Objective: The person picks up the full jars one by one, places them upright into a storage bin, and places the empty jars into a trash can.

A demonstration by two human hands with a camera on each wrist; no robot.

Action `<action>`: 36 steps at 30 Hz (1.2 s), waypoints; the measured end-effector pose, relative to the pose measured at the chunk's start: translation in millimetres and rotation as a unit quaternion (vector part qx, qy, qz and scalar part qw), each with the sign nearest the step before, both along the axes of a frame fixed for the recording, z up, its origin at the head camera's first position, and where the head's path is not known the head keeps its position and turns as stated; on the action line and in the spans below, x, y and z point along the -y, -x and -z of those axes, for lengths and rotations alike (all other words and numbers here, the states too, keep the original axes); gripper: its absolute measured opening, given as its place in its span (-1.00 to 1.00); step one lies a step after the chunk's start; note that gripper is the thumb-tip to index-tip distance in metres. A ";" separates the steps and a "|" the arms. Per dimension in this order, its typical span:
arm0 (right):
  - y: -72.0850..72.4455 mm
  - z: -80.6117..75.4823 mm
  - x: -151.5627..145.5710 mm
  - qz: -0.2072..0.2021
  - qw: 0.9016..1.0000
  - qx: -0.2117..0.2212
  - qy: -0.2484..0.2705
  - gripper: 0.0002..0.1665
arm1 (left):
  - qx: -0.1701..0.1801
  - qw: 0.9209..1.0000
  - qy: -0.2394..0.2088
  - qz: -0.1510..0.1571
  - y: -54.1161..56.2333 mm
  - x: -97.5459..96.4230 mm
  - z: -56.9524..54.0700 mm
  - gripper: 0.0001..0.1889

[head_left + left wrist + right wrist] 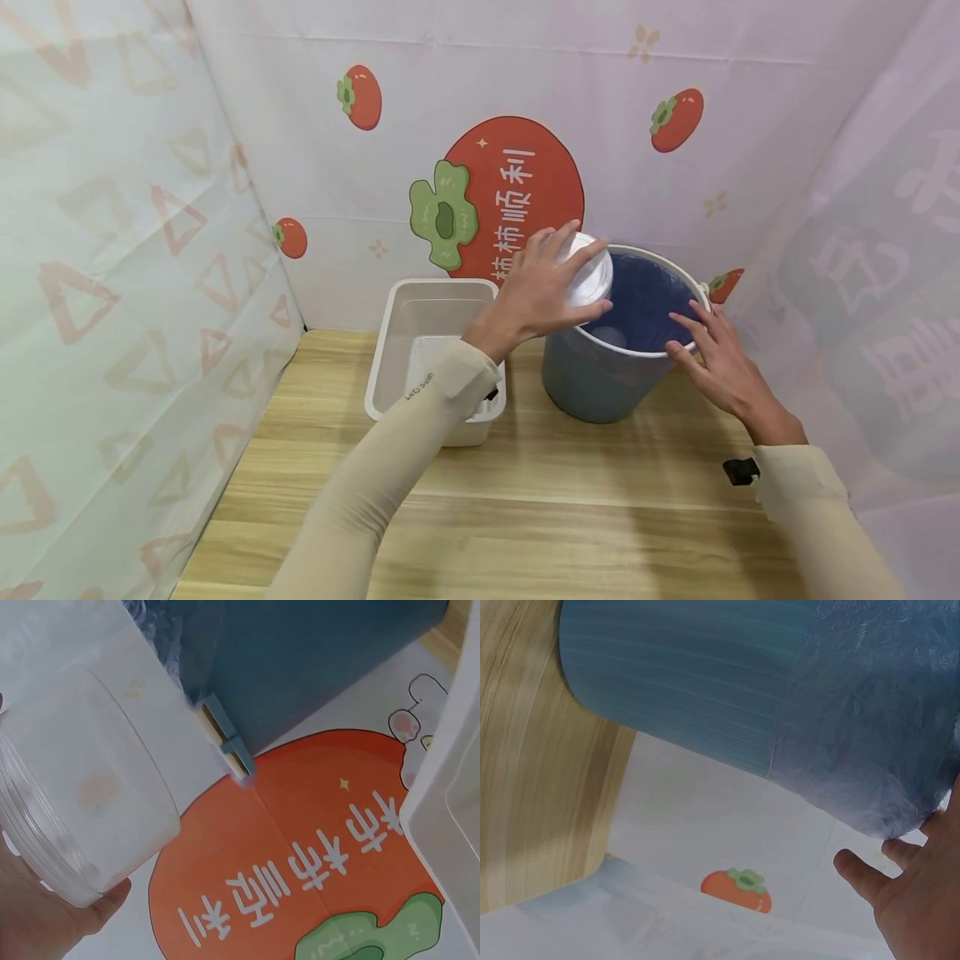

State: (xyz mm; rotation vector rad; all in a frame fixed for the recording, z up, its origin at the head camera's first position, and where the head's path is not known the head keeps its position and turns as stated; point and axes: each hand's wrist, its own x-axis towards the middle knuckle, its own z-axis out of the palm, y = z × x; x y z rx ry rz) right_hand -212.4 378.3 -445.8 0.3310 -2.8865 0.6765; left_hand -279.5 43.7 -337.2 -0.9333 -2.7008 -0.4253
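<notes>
My left hand [528,292] grips a clear, round plastic jar [588,271], fingers and thumb spread round its end, over the left rim of a blue-grey bucket [600,383]. In the left wrist view the jar [97,772] is tilted and looks see-through, with ridges at the end by the hand. Thin clear plastic film [862,727] covers the upper outside of the bucket. My right hand [716,367] is at the bucket's right rim, fingers loosely extended and touching the film-covered edge. A pale round patch shows inside the bucket; I cannot tell what it is.
A whitish rectangular tub [380,367] stands left of the bucket, partly behind my left forearm. Both rest on a wood-grain table [570,517]. Printed cloth walls [285,100] close off the back and both sides.
</notes>
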 end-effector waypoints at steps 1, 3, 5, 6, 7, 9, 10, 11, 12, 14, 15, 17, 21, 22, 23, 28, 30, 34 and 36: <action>0.1 0.1 0.1 0.001 1.000 0.000 -0.001 -0.20 | -0.001 1.000 0.003 0.002 -0.3 -3.3 -0.4 -0.09; 0.3 0.2 0.1 0.003 1.000 0.000 -0.003 -0.20 | -0.001 1.000 0.007 0.006 -0.6 -9.5 -0.5 -0.09; 0.5 0.2 0.1 0.003 1.000 0.001 -0.004 -0.20 | -0.001 1.000 0.010 0.010 -0.9 -15.9 -0.3 -0.09; 0.6 0.1 0.0 0.003 1.000 0.001 -0.004 -0.20 | 0.000 1.000 0.012 0.012 -1.2 -19.1 -0.3 -0.08; 0.6 -0.1 0.0 0.003 1.000 0.002 -0.004 -0.20 | -0.001 1.000 0.014 0.013 -1.3 -22.3 -0.4 -0.08; 0.6 -0.7 0.0 0.003 1.000 0.004 -0.005 -0.20 | -0.002 1.000 0.019 0.016 -2.0 -28.5 -0.3 -0.07; 0.4 -1.0 0.0 0.004 1.000 0.004 -0.005 -0.20 | -0.003 1.000 0.021 0.017 -2.3 -31.5 -0.1 -0.07; 0.4 -1.1 0.1 0.004 1.000 0.005 -0.005 -0.20 | -0.003 1.000 0.022 0.019 -2.5 -34.4 0.3 -0.06; 0.4 -1.2 0.1 0.004 1.000 0.005 -0.004 -0.20 | -0.003 1.000 0.024 0.021 -2.7 -37.1 1.0 -0.06; 0.1 -1.3 0.2 0.004 1.000 0.006 -0.004 -0.19 | -0.003 0.999 0.024 0.025 -2.8 -41.6 3.2 -0.05; 0.0 -1.1 0.2 0.004 1.000 0.007 -0.004 -0.19 | -0.004 0.999 0.026 0.026 -2.6 -43.5 4.5 -0.05; 0.1 -0.6 0.2 0.003 1.000 0.008 -0.003 -0.19 | -0.004 0.999 0.027 0.029 -2.2 -47.0 7.1 -0.05; 0.0 -0.7 -0.1 0.004 1.000 0.007 -0.002 -0.20 | -0.014 0.999 0.031 0.037 -1.1 -52.8 10.7 -0.05; 0.2 -0.5 -0.3 0.003 1.000 0.006 -0.001 -0.20 | -0.016 0.999 0.032 0.038 -0.6 -54.2 11.7 -0.05; 0.3 -0.3 -0.5 0.003 1.000 0.007 -0.001 -0.20 | -0.017 0.998 0.033 0.040 -0.1 -55.5 12.7 -0.05; 1.8 0.8 -0.6 -0.004 1.000 0.005 0.001 -0.21 | -0.021 0.998 0.045 0.039 2.0 -60.1 17.3 -0.04; 1.9 0.9 -0.5 -0.005 1.000 0.004 0.002 -0.21 | -0.019 0.998 0.045 0.040 2.7 -61.4 19.0 -0.04; 1.6 1.1 -0.7 -0.003 1.000 0.005 0.004 -0.21 | -0.016 0.998 0.048 0.047 4.3 -64.1 23.1 -0.03; 1.6 1.6 -1.1 -0.003 1.000 0.005 0.004 -0.20 | -0.017 0.997 0.055 0.046 4.9 -64.8 25.5 -0.02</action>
